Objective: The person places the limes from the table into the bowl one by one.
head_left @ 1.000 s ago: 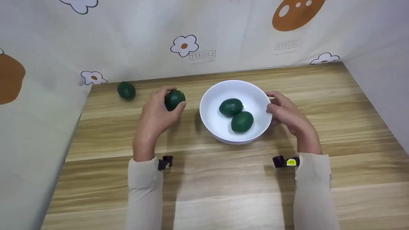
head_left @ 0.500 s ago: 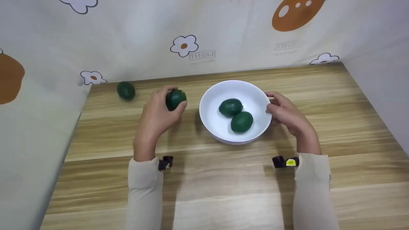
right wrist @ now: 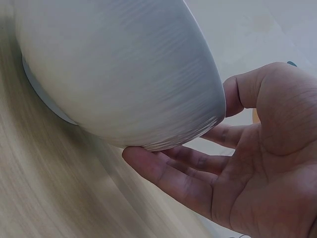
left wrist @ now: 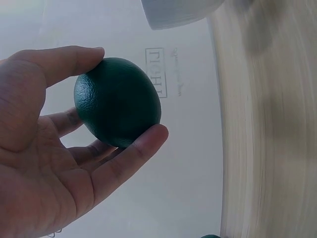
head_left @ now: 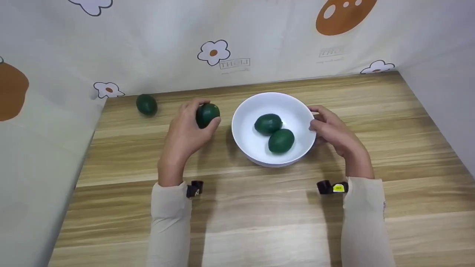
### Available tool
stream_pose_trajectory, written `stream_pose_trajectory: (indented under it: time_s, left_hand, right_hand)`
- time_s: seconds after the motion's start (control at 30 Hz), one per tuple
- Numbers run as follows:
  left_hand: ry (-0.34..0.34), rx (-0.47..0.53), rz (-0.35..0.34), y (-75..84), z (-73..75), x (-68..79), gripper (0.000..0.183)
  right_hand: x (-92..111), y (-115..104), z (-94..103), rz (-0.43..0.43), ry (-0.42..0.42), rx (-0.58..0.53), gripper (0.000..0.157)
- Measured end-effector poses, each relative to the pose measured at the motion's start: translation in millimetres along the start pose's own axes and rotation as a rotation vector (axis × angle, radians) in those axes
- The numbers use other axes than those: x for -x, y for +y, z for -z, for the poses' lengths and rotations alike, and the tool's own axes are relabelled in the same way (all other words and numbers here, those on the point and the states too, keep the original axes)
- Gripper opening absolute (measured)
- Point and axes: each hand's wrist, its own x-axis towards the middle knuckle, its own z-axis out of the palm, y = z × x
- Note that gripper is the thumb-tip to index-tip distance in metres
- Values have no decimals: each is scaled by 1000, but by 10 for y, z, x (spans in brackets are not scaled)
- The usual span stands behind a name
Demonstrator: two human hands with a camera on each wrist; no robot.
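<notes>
My left hand (head_left: 187, 129) pinches a dark green, lime-like fruit (head_left: 207, 114) between thumb and fingers, to the left of the white bowl (head_left: 245, 144). In the left wrist view the fruit (left wrist: 116, 101) has a glossy, finely dimpled skin and is held clear of the table. The bowl stands on the table with two similar green fruits, one (head_left: 268, 124) touching the other (head_left: 281, 141). At the bowl's right side my right hand (head_left: 334, 129) grips it, thumb at the rim and fingers (right wrist: 168, 178) under the outer wall.
A further green fruit (head_left: 146, 105) lies at the table's back left, near the wall. The wooden table (head_left: 259, 207) backs onto a white sheet (head_left: 148, 48) printed with flowers, with pale walls at left and right.
My left hand has drifted slightly right toward the bowl, carrying the green fruit. The right hand, the bowl and the other fruits have stayed in place.
</notes>
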Motion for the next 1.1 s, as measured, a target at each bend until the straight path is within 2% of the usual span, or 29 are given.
stream_pose_trajectory:
  time_s: [0.4,0.67,1.1]
  left_hand:
    - [-5,7,-3,0,-3,-5,57]
    - [-6,56,-47,2,-26,-16,56]
    - [-30,126,-61,39,-58,-37,56]
  right_hand:
    - [2,-5,-10,12,-5,-12,65]
    - [-4,-1,-17,11,-7,-30,65]
    - [-5,3,-5,10,2,-8,65]
